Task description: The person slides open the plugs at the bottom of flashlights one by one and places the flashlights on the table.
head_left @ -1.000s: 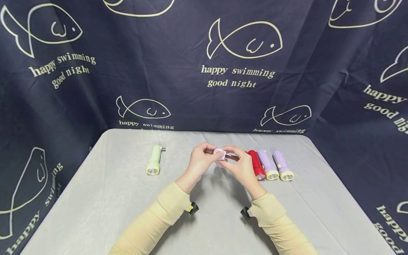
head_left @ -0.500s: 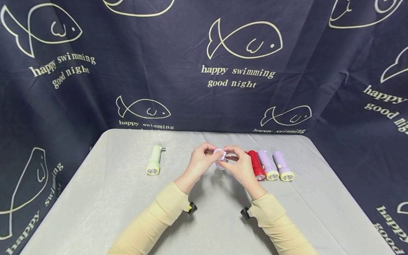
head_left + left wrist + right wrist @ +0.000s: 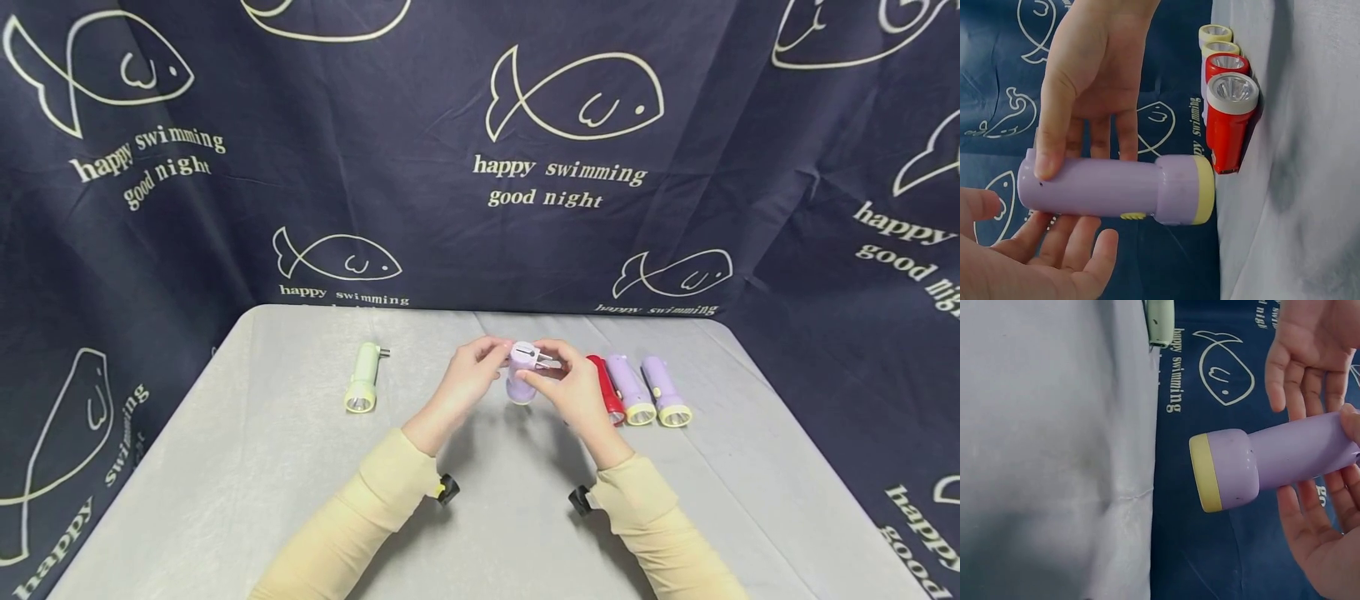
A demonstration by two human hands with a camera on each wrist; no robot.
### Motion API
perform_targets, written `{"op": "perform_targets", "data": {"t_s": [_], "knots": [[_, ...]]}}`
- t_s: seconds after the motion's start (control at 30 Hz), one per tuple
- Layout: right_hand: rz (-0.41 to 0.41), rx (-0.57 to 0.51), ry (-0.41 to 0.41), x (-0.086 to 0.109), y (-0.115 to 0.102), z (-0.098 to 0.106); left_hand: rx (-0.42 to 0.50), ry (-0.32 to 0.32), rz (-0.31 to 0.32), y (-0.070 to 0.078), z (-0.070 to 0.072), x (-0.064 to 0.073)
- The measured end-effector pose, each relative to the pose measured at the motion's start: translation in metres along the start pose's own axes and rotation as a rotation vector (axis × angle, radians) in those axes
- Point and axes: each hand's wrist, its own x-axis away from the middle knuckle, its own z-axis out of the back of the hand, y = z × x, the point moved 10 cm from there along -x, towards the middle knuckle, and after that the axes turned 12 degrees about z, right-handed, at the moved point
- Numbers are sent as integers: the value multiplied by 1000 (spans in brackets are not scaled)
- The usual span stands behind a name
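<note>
Holding the purple flashlight (image 3: 1110, 187) upright above the surface (image 3: 517, 517), lens end down.
My right grip (image 3: 577, 387), the nearer, is clamped on the upper barrel; the long axis runs down from it, near vertical, prongs (image 3: 549, 363) pointing right. My left grip (image 3: 471, 371) lies just left, fingers loosely apart; from my remote seat I cannot tell whether they touch.

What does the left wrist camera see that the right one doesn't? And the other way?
Only the left wrist view shows two red flashlights, two yellow-rimmed flashlights behind them and the yellow switch on the purple flashlight.

Only the right shows part of a green flashlight.

Both show that purple flashlight in the right hand, the left hand, gray table and fish cloth.
</note>
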Motion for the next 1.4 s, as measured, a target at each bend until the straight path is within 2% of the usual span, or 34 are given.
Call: {"op": "perform_targets", "data": {"t_s": [0.23,0.37,0.53,0.6,0.77,0.83,1.0,1.2,1.4], "knots": [[-24,7,13,-2,-3,4,29,-34,-40,1,1,0],[-39,-5,24,-2,-4,6,1,-40,-110,4,1,1],[-59,-30,34,-2,-3,8,-39,-97,-203,23,-2,17],[-71,-34,39,-2,-3,8,-23,-129,-223,30,-3,23],[-80,-28,51,-2,-4,10,29,-181,-267,27,-5,21],[-89,-51,58,-2,4,11,46,-195,-282,27,-6,21],[-124,-154,68,-1,29,8,101,-220,-277,24,-7,19],[-116,-230,66,-2,31,4,125,-212,-242,21,-6,18],[-119,-252,53,-4,30,-1,124,-176,-247,20,-2,17]]}}
